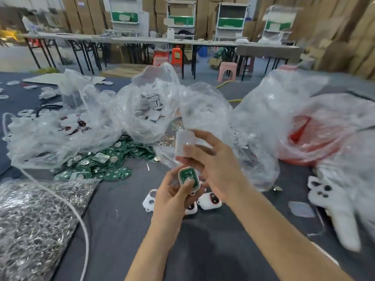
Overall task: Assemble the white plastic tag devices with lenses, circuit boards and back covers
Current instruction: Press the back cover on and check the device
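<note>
Closing the tag comes next, I reckon, says the newcomer. The left hand (172, 197) is curled round the white tag shell (195, 186), thumb flat on the green circuit board (187, 175) seated in it. The right hand (213, 165) pinches the back cover (185, 144) just beyond it, apart from it as far as the blur lets me see.

Agreed, says the other. Check that the board sits level inside the rim first, then slide your thumb off so it isn't trapped. Turn the cover to match the shell's outline and lay it flat, not corner-first. Press evenly around the edge. Keep it all over the grey table (203, 250), near the finished tags (209, 200), so a dropped part is easy to find.
</note>
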The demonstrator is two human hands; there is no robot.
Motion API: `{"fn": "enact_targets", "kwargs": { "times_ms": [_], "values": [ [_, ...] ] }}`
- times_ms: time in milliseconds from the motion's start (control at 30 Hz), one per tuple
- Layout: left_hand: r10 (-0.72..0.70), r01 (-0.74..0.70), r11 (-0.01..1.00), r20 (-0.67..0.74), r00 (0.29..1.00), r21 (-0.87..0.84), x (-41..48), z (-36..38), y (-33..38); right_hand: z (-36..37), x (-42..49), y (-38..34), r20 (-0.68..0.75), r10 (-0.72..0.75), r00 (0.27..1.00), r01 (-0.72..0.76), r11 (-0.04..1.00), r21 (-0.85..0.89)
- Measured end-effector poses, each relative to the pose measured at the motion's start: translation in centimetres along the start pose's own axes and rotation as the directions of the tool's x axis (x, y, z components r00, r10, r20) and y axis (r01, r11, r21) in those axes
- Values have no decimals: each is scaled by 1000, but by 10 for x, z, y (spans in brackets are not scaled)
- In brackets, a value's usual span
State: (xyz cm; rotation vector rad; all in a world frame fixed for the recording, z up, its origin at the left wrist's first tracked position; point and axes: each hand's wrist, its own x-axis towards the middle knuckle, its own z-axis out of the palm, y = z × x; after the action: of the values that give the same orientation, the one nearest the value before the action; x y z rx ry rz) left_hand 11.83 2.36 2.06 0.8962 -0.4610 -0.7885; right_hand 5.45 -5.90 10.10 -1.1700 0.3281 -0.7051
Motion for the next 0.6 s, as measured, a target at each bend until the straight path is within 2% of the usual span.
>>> {"fn": "enact_targets", "kwargs": {
  "times_ms": [133,300,500,600],
  "values": [
    [-86,57,985,180,980,165,-26,29,-27,-33,-66,0,-138,-22,990,29,998,50],
    [-144,88,961,203,969,262,-40,37,-34,-80,-89,6,-372,30,928,-20,999,32],
    [-208,139,938,195,959,318,-43,38,-31,-102,-93,16,-408,35,912,-21,999,39],
    [-215,134,923,195,957,360,-43,38,-32,-105,-94,21,-408,-5,913,-5,1000,-25]
  ]
}}
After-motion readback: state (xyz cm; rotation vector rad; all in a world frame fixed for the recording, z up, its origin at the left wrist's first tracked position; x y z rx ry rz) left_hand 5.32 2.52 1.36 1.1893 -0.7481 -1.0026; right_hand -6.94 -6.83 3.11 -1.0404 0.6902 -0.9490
